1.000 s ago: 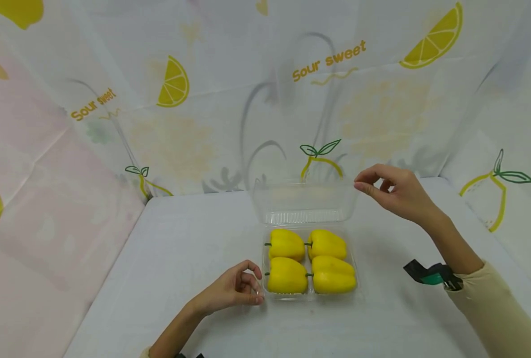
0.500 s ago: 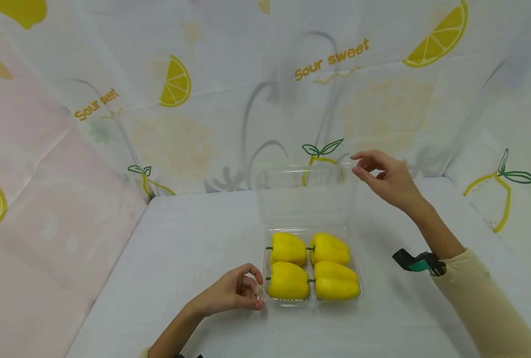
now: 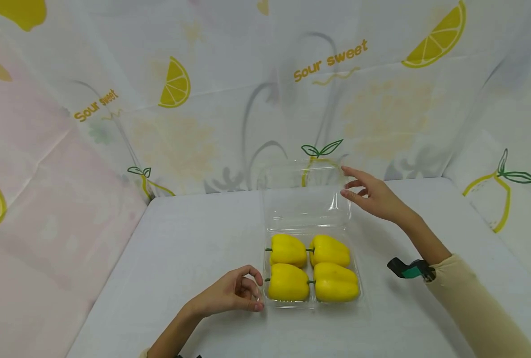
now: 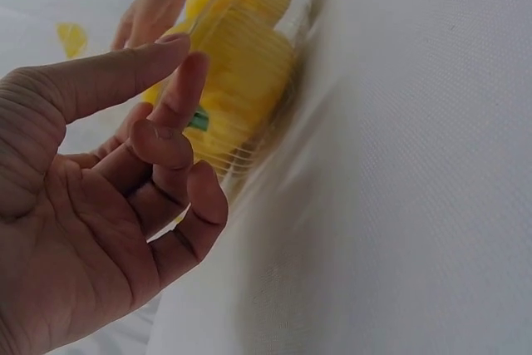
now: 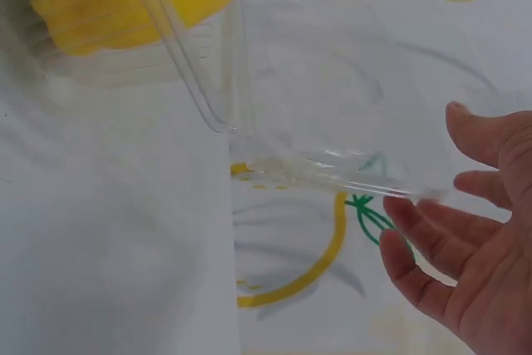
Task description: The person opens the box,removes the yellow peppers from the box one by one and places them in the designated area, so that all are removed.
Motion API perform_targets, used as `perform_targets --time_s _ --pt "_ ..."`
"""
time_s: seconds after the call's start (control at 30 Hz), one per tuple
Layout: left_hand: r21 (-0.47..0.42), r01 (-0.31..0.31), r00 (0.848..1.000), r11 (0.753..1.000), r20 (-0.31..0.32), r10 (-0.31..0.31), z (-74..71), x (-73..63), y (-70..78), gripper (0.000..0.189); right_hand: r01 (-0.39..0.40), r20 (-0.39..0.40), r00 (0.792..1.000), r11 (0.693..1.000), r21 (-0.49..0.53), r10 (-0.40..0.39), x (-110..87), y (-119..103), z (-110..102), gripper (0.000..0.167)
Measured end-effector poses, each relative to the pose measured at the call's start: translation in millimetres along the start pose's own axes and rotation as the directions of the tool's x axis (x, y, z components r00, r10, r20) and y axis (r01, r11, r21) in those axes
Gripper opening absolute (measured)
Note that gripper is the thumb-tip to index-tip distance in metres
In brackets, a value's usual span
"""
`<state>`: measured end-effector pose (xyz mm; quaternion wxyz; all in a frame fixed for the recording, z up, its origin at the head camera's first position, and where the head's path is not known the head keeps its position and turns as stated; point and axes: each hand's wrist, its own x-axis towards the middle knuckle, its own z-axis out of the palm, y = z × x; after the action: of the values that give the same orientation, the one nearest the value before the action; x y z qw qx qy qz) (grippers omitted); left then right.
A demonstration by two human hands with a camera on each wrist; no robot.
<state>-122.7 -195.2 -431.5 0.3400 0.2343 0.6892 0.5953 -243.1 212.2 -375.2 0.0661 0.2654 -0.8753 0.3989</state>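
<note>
A clear plastic clamshell box (image 3: 292, 306) holds several yellow bell peppers (image 3: 336, 283) in two rows, their green stems pointing left. Its hinged lid (image 3: 301, 206) stands raised at the back. My left hand (image 3: 229, 292) holds the box's left edge, thumb low and index finger curled above it. In the left wrist view the thumb and index fingertips of that hand (image 4: 125, 172) meet at the rim. My right hand (image 3: 375, 196) is at the lid's right side. In the right wrist view, its fingers (image 5: 407, 276) are spread along the lid's edge, with the thumb apart.
A white cloth (image 3: 194, 233) covers the table. Behind it hangs a pale curtain (image 3: 221, 124) printed with lemons and lettering, and similar cloth closes off both sides. A black and green strap (image 3: 410, 270) sits at the right wrist.
The lid has swung up from a lower backward tilt. My right hand rose with it, then moved left and slightly down, its fingers spreading. My left hand has stayed at the box's edge.
</note>
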Motion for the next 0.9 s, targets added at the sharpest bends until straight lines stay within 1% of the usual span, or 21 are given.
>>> perform_targets --time_s 0.17,0.4,0.63,0.73,0.9 --pt "0.003 -0.006 1.0 1.0 0.01 0.006 -0.6 0.1 -0.1 0.045 -0.081 0.078 0.994 0.997 0.016 0.08 -2.2 4.5 7.4 0.069" --pt "-0.006 -0.021 1.0 1.0 0.015 0.021 -0.5 0.1 -1.4 0.045 -0.155 0.137 0.979 0.988 0.028 0.15 -7.1 14.0 18.9 0.069" --pt "-0.032 -0.031 0.999 0.999 0.015 0.032 -0.2 0.2 -1.8 0.045 -0.196 0.176 0.966 0.98 0.036 0.187 -9.7 22.4 30.4 0.069" --pt "-0.035 -0.027 1.0 0.999 0.007 0.027 -0.2 0.5 -2.3 0.045 -0.217 0.195 0.959 0.975 0.05 0.203 -11.1 24.6 33.4 0.069" --pt "-0.035 -0.017 1.0 0.999 -0.008 0.017 -0.8 1.5 -3.2 0.046 -0.215 0.206 0.959 0.974 0.071 0.197 -13.1 26.7 37.4 0.066"
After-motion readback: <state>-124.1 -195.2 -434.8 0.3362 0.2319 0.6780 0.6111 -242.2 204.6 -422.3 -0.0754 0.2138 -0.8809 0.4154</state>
